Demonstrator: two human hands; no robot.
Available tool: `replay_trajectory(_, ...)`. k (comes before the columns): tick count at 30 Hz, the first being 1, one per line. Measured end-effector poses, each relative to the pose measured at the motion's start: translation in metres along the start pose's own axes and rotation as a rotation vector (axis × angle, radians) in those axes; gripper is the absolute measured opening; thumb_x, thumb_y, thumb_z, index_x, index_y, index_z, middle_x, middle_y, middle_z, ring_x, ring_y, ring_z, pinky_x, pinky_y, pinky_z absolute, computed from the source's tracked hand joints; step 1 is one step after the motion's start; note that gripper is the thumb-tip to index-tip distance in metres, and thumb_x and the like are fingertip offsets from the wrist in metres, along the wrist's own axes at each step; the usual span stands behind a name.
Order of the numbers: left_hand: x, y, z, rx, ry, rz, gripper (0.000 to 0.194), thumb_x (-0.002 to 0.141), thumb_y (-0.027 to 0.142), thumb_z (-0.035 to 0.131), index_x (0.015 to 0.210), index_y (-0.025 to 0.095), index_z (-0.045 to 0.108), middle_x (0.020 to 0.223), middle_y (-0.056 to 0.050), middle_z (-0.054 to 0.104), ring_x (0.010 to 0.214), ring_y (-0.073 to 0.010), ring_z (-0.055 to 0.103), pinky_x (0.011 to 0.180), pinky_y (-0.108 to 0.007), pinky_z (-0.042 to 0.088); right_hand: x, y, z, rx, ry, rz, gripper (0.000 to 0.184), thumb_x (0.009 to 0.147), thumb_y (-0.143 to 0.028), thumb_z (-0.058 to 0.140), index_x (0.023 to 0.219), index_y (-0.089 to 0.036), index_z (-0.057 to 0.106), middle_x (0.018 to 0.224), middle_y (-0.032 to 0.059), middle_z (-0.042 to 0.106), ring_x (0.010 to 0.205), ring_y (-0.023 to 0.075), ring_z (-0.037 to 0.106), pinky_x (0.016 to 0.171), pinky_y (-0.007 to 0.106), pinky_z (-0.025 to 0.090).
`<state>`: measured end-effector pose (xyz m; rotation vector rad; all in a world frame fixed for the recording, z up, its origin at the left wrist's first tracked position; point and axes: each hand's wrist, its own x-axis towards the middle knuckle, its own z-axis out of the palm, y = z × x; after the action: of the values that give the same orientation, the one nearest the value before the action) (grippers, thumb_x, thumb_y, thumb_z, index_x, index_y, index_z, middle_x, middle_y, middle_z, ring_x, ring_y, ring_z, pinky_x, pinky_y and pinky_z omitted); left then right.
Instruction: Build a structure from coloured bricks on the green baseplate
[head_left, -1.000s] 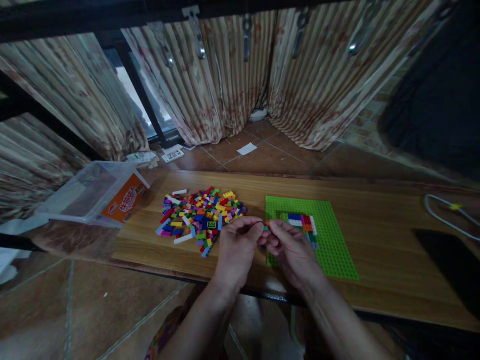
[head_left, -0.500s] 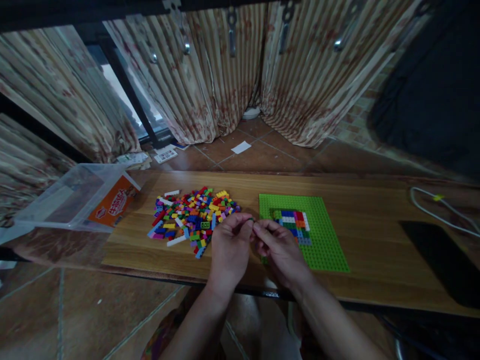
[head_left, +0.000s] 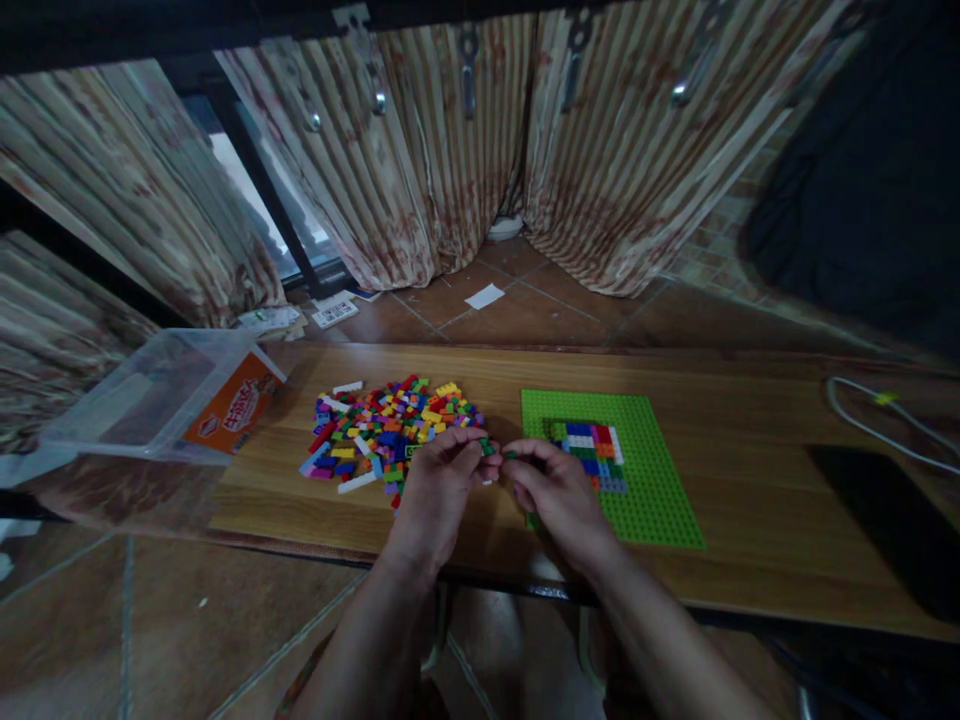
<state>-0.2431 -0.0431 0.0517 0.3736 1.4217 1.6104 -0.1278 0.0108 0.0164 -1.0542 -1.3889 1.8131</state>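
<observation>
My left hand pinches a small dark green toy brick between thumb and fingers, in front of the brick pile. Close beside it, my right hand is closed on another small dark green piece, mostly covered by its fingertips. A narrow gap separates the two hands. Behind the right hand lies a green studded baseplate, with a block of multicoloured bricks built on it. The loose brick pile spreads over the table to the left, partly hidden by my left hand.
A clear plastic box with an orange label stands at the left end of the wooden table. Towards the right end lie a black flat object and a white cable. Curtains hang beyond the table.
My hands have drawn apart slightly, the left one moving leftward. A green piece now shows in each hand, where before the fingertips met around them.
</observation>
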Motion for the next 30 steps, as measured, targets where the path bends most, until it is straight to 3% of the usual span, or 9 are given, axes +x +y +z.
replay_trajectory(4, 0.010, -0.008, -0.013, 0.265, 0.053, 0.065, 0.010, 0.074, 0.014, 0.061, 0.079, 0.015, 0.069, 0.070, -0.002, 0.068, 0.059, -0.0150, 0.065, 0.062, -0.027, 0.053, 0.004, 0.013, -0.001, -0.623, 0.077, -0.297, 0.014, 0.081, -0.019, 0.054, 0.090, -0.020, 0.066, 0.082, 0.0048, 0.068, 0.073, 0.0192, 0.061, 0.068, 0.030, 0.044)
replay_trajectory(9, 0.017, -0.018, -0.024, 0.514, 0.040, 0.145, 0.015, 0.075, 0.011, 0.057, 0.074, 0.019, 0.070, 0.068, -0.002, 0.068, 0.062, -0.0173, 0.066, 0.060, -0.025, 0.050, 0.013, 0.020, 0.004, -0.904, 0.086, -0.369, 0.020, 0.083, -0.011, 0.047, 0.094, -0.017, 0.064, 0.090, 0.0107, 0.067, 0.084, 0.0231, 0.064, 0.078, 0.034, 0.047)
replay_trajectory(18, 0.014, -0.010, -0.027, 0.791, 0.053, 0.266, 0.023, 0.075, 0.007, 0.057, 0.074, 0.021, 0.075, 0.061, -0.002, 0.066, 0.061, -0.0177, 0.061, 0.068, -0.027, 0.045, 0.017, 0.018, 0.008, -0.904, 0.067, -0.381, 0.026, 0.079, -0.013, 0.055, 0.104, -0.016, 0.063, 0.099, 0.0112, 0.063, 0.074, 0.0208, 0.062, 0.075, 0.037, 0.051)
replay_trajectory(23, 0.014, -0.014, -0.027, 0.951, 0.066, 0.328, 0.022, 0.077, 0.006, 0.056, 0.077, 0.018, 0.074, 0.078, -0.007, 0.072, 0.073, -0.0201, 0.064, 0.072, -0.029, 0.045, 0.018, 0.018, 0.003, -0.828, 0.052, -0.367, 0.030, 0.077, -0.016, 0.059, 0.107, -0.017, 0.064, 0.104, 0.0112, 0.063, 0.069, 0.0184, 0.063, 0.071, 0.037, 0.053)
replay_trajectory(26, 0.015, -0.016, -0.027, 0.991, 0.066, 0.350, 0.025, 0.079, 0.004, 0.052, 0.081, 0.016, 0.074, 0.082, -0.009, 0.072, 0.076, -0.0203, 0.065, 0.072, -0.029, 0.046, 0.017, 0.018, 0.001, -0.778, 0.047, -0.379, 0.036, 0.077, -0.018, 0.060, 0.113, -0.018, 0.062, 0.111, 0.0113, 0.062, 0.077, 0.0200, 0.065, 0.073, 0.037, 0.054)
replay_trajectory(30, 0.014, -0.018, -0.024, 0.989, 0.041, 0.329, 0.030, 0.081, 0.002, 0.047, 0.088, 0.016, 0.073, 0.088, -0.008, 0.073, 0.078, -0.0180, 0.066, 0.073, -0.027, 0.049, 0.016, 0.019, -0.002, -0.729, 0.025, -0.351, 0.039, 0.080, -0.024, 0.058, 0.118, -0.017, 0.060, 0.117, 0.0125, 0.060, 0.071, 0.0171, 0.065, 0.067, 0.035, 0.055)
